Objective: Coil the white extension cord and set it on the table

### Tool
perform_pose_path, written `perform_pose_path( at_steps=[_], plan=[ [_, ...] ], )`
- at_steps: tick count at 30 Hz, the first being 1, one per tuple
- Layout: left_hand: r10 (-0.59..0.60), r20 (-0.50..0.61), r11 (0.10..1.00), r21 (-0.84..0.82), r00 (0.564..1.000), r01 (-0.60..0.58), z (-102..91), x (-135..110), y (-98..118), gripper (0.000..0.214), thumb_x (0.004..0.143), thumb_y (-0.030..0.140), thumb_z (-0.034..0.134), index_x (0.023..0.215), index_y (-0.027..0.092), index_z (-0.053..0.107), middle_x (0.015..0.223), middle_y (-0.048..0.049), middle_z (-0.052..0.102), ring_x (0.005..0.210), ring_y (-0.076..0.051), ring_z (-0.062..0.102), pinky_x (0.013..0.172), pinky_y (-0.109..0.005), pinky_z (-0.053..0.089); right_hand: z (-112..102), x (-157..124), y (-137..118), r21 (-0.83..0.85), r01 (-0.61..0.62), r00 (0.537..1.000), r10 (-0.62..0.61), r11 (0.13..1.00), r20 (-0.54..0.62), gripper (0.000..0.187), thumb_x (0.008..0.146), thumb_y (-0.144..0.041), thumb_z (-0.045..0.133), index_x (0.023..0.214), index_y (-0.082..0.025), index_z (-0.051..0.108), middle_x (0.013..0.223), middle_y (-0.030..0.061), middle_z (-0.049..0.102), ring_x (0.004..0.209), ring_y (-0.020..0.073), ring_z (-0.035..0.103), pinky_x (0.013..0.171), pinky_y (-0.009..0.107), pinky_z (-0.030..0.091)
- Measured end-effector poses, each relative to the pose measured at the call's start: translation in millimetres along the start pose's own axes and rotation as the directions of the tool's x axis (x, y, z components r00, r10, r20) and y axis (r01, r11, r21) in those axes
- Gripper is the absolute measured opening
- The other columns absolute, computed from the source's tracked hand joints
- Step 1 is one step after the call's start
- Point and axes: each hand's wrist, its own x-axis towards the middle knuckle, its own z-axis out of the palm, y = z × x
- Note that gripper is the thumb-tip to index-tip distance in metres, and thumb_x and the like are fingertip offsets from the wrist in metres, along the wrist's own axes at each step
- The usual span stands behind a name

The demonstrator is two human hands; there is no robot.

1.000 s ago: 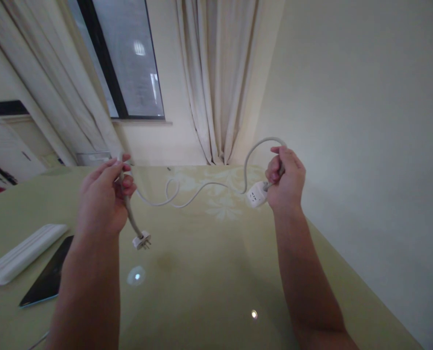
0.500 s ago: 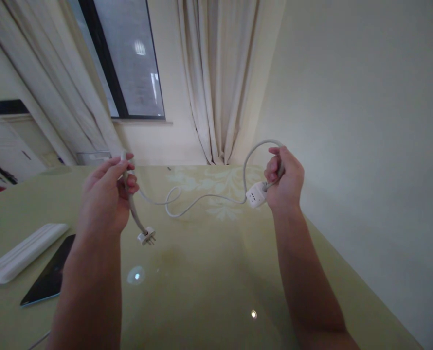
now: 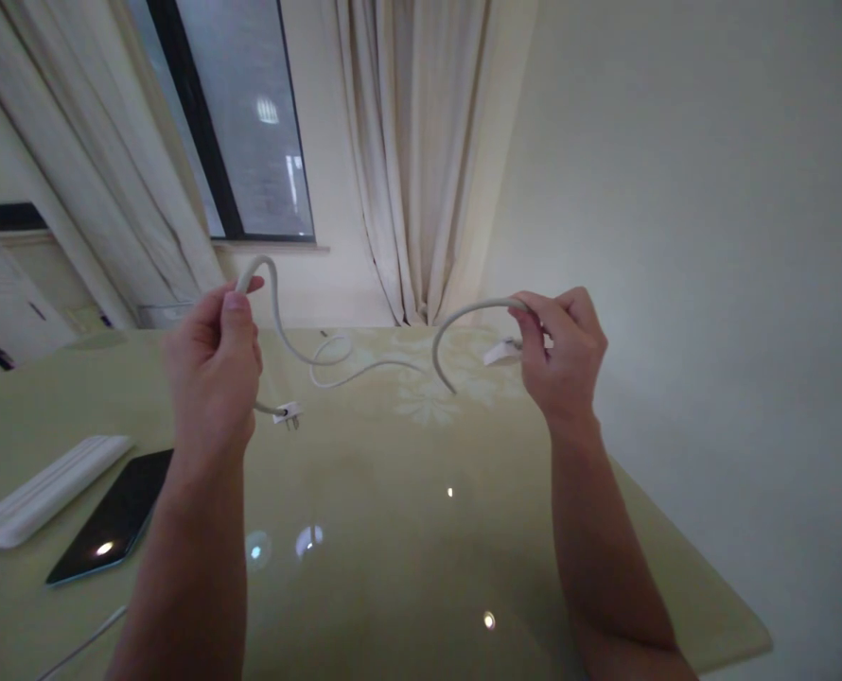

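A white extension cord (image 3: 364, 372) runs between my two hands, its middle lying in a loose loop on the table. My left hand (image 3: 219, 355) is closed round the cord near one end. Below those fingers hangs the white plug (image 3: 289, 412), prongs pointing down. My right hand (image 3: 561, 355) pinches the cord near the other end, where it bows up in an arc. Beside the right fingers shows part of the white socket block (image 3: 502, 352); the hand hides the rest. Both hands are raised above the tabletop.
The glossy green table (image 3: 385, 567) reaches to the curtain (image 3: 421, 161) and the wall on the right. At the left lie a white power strip (image 3: 44, 492) and a dark tablet (image 3: 113, 520). Another thin white cable (image 3: 84, 643) lies at the front left.
The socket block has turned and sits partly behind my right hand, its holes out of sight. The plug has risen, and the cord by my left hand now arches above the fingers.
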Motion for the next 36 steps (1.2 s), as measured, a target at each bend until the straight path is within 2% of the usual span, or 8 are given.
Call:
perform_pose_path(
  at_steps=[7,12,17,21,23,26,31,36],
  plan=[
    [-0.082,0.043,0.994,-0.065,0.996,0.085,0.3,-8.4,25.1,0.023,0.091,0.032,0.069,0.106,0.019,0.080,0.059,0.0053,0.038,0.044,-0.005,0.028,0.038,-0.020,0.016,-39.6,7.4,15.1,-0.103,-0.258,0.957,0.268,0.961,0.108,0.035,0.098,-0.052,0.056,0.099,-0.020,0.071,0.065,0.0022,0.064,0.063,0.0180,0.061,0.064,0.029,0.045],
    [-0.063,0.062,0.996,-0.061,0.996,0.067,-1.3,-13.0,33.0,0.023,0.091,0.034,0.069,0.104,0.019,0.081,0.063,0.0032,0.042,0.046,-0.005,0.029,0.038,-0.022,0.014,-55.9,34.5,17.0,0.311,-0.571,0.777,0.379,0.759,0.502,0.040,0.097,-0.058,0.048,0.098,-0.021,0.064,0.092,0.0098,0.076,0.087,0.0221,0.073,0.074,0.033,0.056],
    [-0.179,0.166,0.968,-0.147,0.970,0.204,-4.5,-17.1,43.2,0.017,0.089,0.030,0.069,0.097,0.017,0.077,0.061,0.0051,0.040,0.043,-0.004,0.027,0.037,-0.020,0.014,-67.1,64.2,13.6,0.287,-0.673,0.654,0.368,0.681,0.661,0.028,0.086,-0.038,0.071,0.107,-0.021,0.062,0.101,0.0094,0.076,0.083,0.0202,0.072,0.073,0.034,0.058],
    [-0.151,0.220,0.988,0.024,0.964,0.150,-9.3,-22.6,44.5,0.018,0.091,0.031,0.065,0.082,0.017,0.071,0.053,0.0047,0.043,0.042,-0.006,0.032,0.038,-0.020,0.019,-74.4,88.9,19.7,0.235,-0.539,0.690,0.264,0.809,0.674,0.039,0.089,-0.032,0.070,0.125,-0.024,0.059,0.101,0.0069,0.075,0.062,0.0131,0.062,0.059,0.029,0.051],
    [-0.135,0.224,0.989,0.081,0.965,0.119,-11.3,-25.4,44.4,0.019,0.092,0.033,0.064,0.101,0.018,0.071,0.056,0.0033,0.055,0.042,-0.007,0.037,0.039,-0.019,0.025,-76.8,99.7,24.5,0.192,-0.423,0.729,0.207,0.886,0.652,0.029,0.093,-0.032,0.065,0.119,-0.021,0.065,0.098,0.0072,0.075,0.059,0.0115,0.055,0.056,0.028,0.046],
    [-0.171,0.244,0.985,0.010,0.955,0.174,-15.6,-28.0,45.5,0.040,0.092,0.031,0.064,0.131,0.023,0.062,0.079,-0.0028,0.075,0.046,-0.008,0.050,0.044,-0.019,0.035,-79.3,110.1,27.5,0.114,-0.249,0.795,0.135,0.962,0.591,0.022,0.095,-0.033,0.061,0.105,-0.017,0.072,0.087,0.0065,0.072,0.062,0.0126,0.051,0.059,0.029,0.042],
    [-0.136,0.476,0.987,-0.005,0.869,0.158,-30.9,-26.9,43.9,0.028,0.088,0.024,0.059,0.113,0.020,0.073,0.126,-0.0099,0.073,0.091,-0.016,0.072,0.067,-0.023,0.048,-79.9,110.2,21.7,0.006,-0.111,0.851,0.092,0.994,0.516,0.025,0.092,-0.038,0.063,0.094,-0.016,0.074,0.073,0.0040,0.066,0.067,0.0158,0.054,0.065,0.031,0.041],
    [-0.138,0.562,0.840,0.503,0.816,-0.204,-44.9,-19.1,30.5,0.040,0.091,0.051,0.060,0.116,0.023,0.072,0.083,-0.0067,0.077,0.075,-0.025,0.070,0.067,-0.033,0.047,-74.8,99.3,27.0,-0.064,-0.078,0.861,0.099,0.995,0.498,0.028,0.091,-0.041,0.063,0.090,-0.016,0.076,0.074,0.0059,0.068,0.073,0.0190,0.059,0.071,0.033,0.043]
  ],
)
